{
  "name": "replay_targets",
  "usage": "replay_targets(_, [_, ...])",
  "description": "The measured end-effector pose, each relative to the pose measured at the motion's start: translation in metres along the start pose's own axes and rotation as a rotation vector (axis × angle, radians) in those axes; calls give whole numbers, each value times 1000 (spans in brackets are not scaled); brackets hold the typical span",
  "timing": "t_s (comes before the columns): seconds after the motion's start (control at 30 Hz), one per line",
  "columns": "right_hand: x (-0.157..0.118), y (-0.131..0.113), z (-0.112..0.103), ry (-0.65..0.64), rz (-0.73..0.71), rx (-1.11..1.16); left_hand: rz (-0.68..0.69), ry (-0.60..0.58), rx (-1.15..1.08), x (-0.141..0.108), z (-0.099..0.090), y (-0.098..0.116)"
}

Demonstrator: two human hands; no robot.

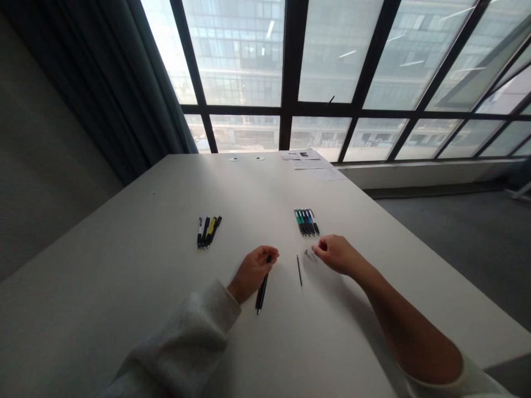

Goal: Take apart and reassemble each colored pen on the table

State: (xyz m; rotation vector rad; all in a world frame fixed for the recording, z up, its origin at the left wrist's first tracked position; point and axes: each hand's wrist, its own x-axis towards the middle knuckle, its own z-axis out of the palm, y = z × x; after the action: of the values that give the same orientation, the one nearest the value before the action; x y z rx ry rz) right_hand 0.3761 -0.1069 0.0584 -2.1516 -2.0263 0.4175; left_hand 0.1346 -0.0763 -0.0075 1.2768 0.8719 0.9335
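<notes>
In the head view, the work in hand looks like handling a pen and its parts. The left hand (253, 273), coming from a fuzzy grey sleeve (182, 337), has its fingers curled together and clamped on the upper end of a black pen (261, 293). The pen runs down to six o'clock from that hand, its tip near the table surface. The barrel is the only holder in view, and whether a refill sits inside it is hidden.

The right hand (338, 255) lies at about three o'clock from the left hand, its fingers loosely curled with the thumb and forefinger close together. Whether they pinch anything is too small to tell. Just beyond its fingertips, at about nine o'clock, lie some small metal parts (310, 255), their exact kind unclear. Further toward nine o'clock, between the two hands, a thin refill (299, 271) lies on the white table (124, 265).

At about twelve o'clock from the right hand sits a tight bunch of click pens (307, 222) with green, blue and black barrels. At about eleven o'clock from the left hand lie four more pens (209, 232), one of them yellow. Loose papers (311, 160) lie at the table's far edge, near two small round discs (233, 158), below a tall window (240, 55).
</notes>
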Motion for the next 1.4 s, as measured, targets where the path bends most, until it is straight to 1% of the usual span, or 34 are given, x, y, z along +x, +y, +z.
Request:
replay_targets(0.07, [4,10,-4,0,51,-18,65,1,82,8,-2,-3])
replay_targets(0.13, [8,16,-2,-24,84,-29,139,17,178,17,-1,-6])
replay_targets(0.3, [15,20,12,-135,104,-47,324,94,452,33,13,-11])
replay_targets(0.43, [17,20,16,-175,118,-61,409,107,612,34,24,-13])
replay_targets(0.57, [16,21,17,-186,110,-69,454,111,721,33,28,-22])
replay_targets(0.63, [16,22,17,-185,107,-74,467,115,764,34,26,-24])
replay_targets(0.7, [16,22,18,-181,102,-78,485,124,801,36,17,-21])
replay_targets(0.8, [16,23,20,-176,88,-79,527,132,847,36,-10,-10])
replay_targets(0.9, [17,25,22,-177,76,-76,561,55,885,27,-42,1])
replay_targets(0.97, [18,26,24,-176,73,-75,566,-27,908,18,-55,4])
replay_targets(1.0, [19,26,25,-174,72,-75,566,-66,924,13,-59,4])
replay_targets(1.07, [20,27,27,-170,69,-75,566,-154,987,7,-60,3])
replay_targets(1.17, [20,27,28,-162,62,-74,568,-302,1102,3,-54,2])
replay_targets(1.23, [19,27,27,-160,59,-74,567,-369,1142,3,-50,1])
replay_targets(1.3, [19,26,27,-159,57,-72,560,-383,1156,3,-48,1])
replay_targets(1.4, [18,26,26,-157,55,-73,555,-353,1147,-2,-44,1])
